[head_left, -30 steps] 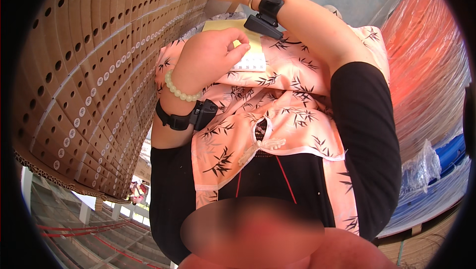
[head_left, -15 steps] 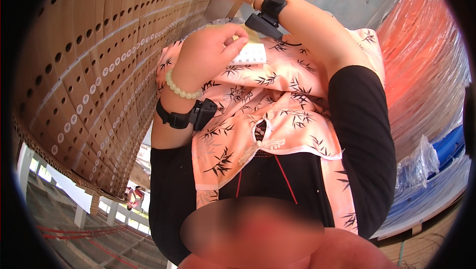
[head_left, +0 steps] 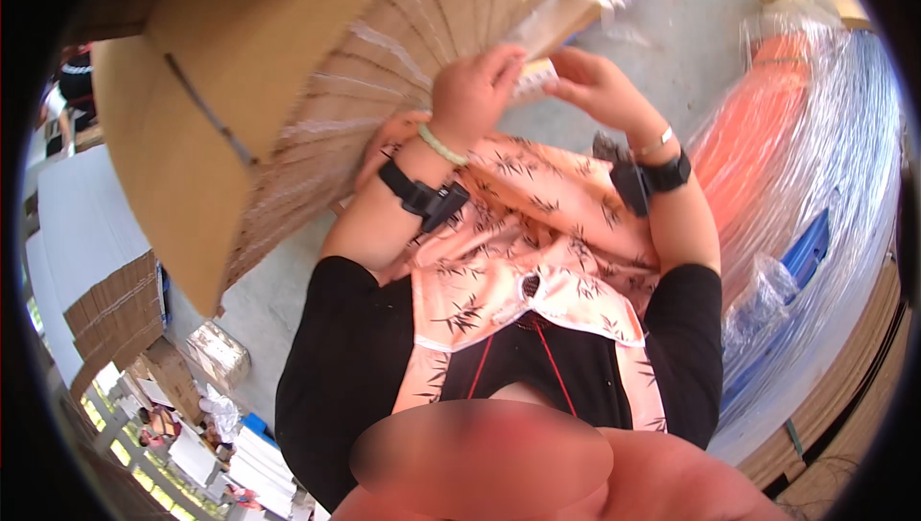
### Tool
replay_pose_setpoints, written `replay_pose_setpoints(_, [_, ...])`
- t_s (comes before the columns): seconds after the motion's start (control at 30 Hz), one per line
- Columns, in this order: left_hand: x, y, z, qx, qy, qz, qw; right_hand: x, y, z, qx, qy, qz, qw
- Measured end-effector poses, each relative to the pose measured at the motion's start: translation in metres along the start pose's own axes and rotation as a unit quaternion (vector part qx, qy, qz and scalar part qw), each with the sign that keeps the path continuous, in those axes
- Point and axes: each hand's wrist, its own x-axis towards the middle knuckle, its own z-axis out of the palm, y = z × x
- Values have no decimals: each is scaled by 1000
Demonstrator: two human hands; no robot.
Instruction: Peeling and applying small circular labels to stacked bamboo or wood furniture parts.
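Head view: one paper sheet (head_left: 534, 82) sits far-centre between two hands; the left hand (head_left: 477, 94) pinches it, probably steadying it, while whether the right hand (head_left: 606, 91) grips its right edge is unclear. Nearer is one apron (head_left: 576, 176); left, many cardboard pieces (head_left: 384, 60); right, one plastic-wrapped bundle (head_left: 767, 166).

1 small label sheet (head_left: 533, 81) — white with a pale yellowish part and dark printed marks, too blurred to read — slants upward to the right between the left hand (head_left: 472, 97) and the right hand (head_left: 606, 91). Its left part sits at the left fingers; its right end lies by the right thumb.
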Motion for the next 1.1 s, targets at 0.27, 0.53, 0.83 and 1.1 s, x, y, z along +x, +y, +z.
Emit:
replay_pose_setpoints(0.27, [-3, 0, 24, -108, -27, 4, 994, -33, 8, 7, 103, 103, -7, 989])
replay_pose_setpoints(0.53, [-8, -37, 30, -477, -353, -290, 751, -15, 28, -3, 141, 26, 4, 990])
replay_pose_setpoints(0.83, [-3, -46, 26, -518, -312, -303, 737, 8, 28, 2, 112, 16, -12, 993])
replay_pose_setpoints(1.1, [-4, -46, 22, -503, -273, -264, 776, 10, 9, 9, 97, 13, 37, 995])
